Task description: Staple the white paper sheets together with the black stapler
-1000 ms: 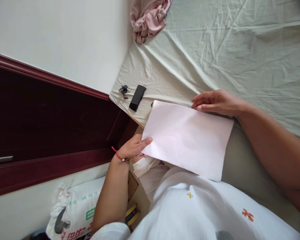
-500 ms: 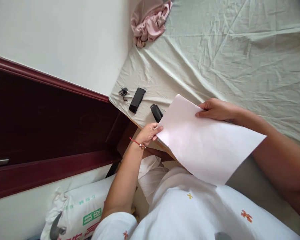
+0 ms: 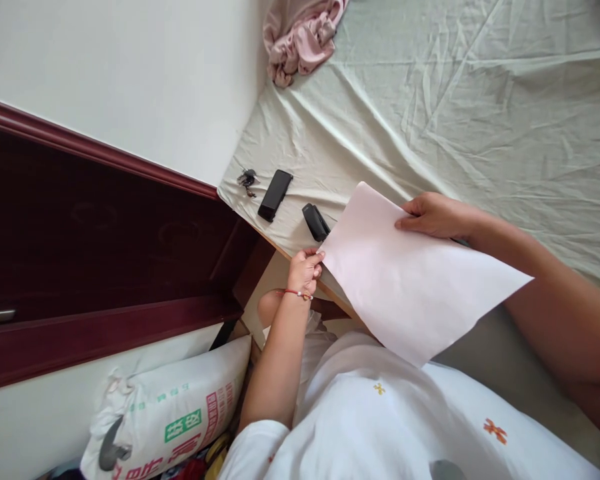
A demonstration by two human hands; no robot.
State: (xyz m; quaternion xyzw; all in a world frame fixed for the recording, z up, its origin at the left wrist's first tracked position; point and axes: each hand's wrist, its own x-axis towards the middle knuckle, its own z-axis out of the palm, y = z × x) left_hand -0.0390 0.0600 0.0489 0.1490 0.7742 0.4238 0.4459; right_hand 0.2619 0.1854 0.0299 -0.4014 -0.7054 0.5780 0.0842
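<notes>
A white sheet of paper [image 3: 420, 280] hangs between my two hands, slightly bowed, over the bed's edge and my lap. My left hand [image 3: 306, 270], with a red beaded bracelet at the wrist, pinches its left corner between thumb and fingers. On the far edge, my right hand [image 3: 433, 215] grips the paper with the thumb on top and the other fingers hidden underneath. Just beyond the left corner lies a black stapler [image 3: 315, 222] on the sheet-covered bed, partly behind the paper.
A black phone-like device [image 3: 275, 195] and a bunch of keys [image 3: 247, 179] lie on the pale green bedsheet [image 3: 460, 127]. Pink cloth [image 3: 303, 43] is bunched by the wall. At left are a dark red door [image 3: 105, 240] and a stuffed white sack [image 3: 180, 393].
My left hand has moved slightly right and turned more upright at the paper's corner. The paper's far corner has risen a little. My right hand keeps its grip.
</notes>
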